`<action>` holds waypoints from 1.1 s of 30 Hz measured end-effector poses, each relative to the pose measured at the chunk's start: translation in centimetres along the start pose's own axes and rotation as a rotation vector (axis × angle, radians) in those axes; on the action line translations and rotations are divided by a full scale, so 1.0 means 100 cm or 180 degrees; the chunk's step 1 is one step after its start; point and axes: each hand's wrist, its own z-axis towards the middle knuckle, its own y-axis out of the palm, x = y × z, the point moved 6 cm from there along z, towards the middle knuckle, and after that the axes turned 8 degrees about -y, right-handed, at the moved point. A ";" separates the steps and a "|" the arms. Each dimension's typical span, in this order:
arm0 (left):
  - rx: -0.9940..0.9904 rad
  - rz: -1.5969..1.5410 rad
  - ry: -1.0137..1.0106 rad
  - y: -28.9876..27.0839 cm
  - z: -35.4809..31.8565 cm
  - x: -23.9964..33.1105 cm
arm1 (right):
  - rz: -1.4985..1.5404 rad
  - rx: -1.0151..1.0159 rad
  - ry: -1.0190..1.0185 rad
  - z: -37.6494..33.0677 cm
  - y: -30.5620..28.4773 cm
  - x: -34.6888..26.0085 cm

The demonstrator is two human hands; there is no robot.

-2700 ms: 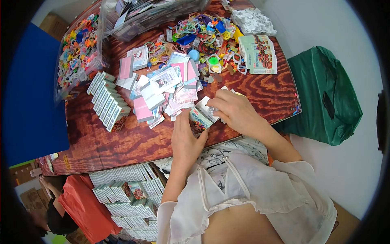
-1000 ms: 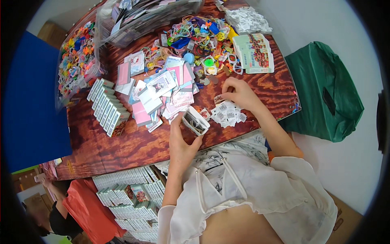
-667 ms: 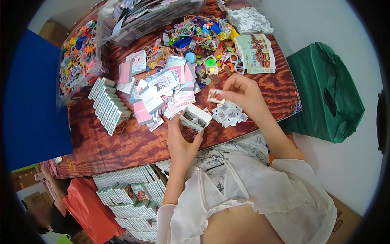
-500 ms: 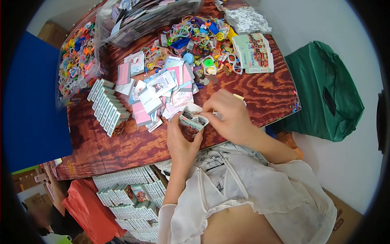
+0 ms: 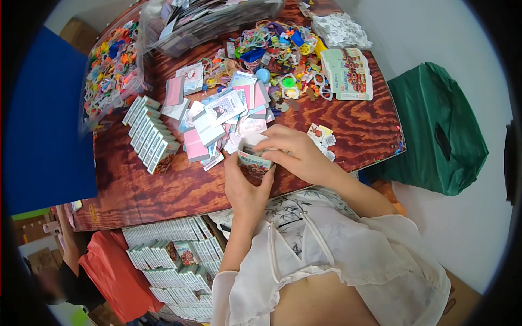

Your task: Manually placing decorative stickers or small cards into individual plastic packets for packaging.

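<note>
My left hand (image 5: 244, 190) is wrapped round a small printed carton (image 5: 254, 164), holding it upright with its top flaps raised. Over the carton's mouth, my right hand (image 5: 296, 155) has its thumb and fingers drawn together, with the fingertips at the opening. What they pinch, if anything, is hidden. Just beyond the carton lies a loose pile of pastel cards in clear sleeves (image 5: 225, 108). To the right of my right hand are a few small printed paper pieces (image 5: 322, 136).
Standing cartons (image 5: 152, 138) line the left; toy trinkets (image 5: 277, 49) heap at the back. Flat cartons (image 5: 348, 76) lie back right. Plastic bins hold trinkets (image 5: 111, 70) and sleeved cards (image 5: 212, 30). A green bag (image 5: 435, 130) hangs right. Packed cartons (image 5: 174, 271) sit below, near another person's arm (image 5: 68, 244).
My right hand has moved left and lower over the carton's mouth, uncovering the small paper pieces to its right. My left hand keeps its hold on the carton. The whole view has shifted slightly.
</note>
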 end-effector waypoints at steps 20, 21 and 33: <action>-0.1412 -0.2207 -0.0779 0.008 0.001 -0.015 | 0.1010 0.0745 0.0626 -0.025 -0.009 0.027; -0.1380 -0.2010 -0.0710 0.006 0.003 -0.015 | 0.1018 0.0687 0.0556 -0.023 -0.009 0.026; -0.1248 -0.1360 -0.0523 0.011 0.000 -0.004 | 0.0932 0.0614 0.0667 -0.021 0.000 0.036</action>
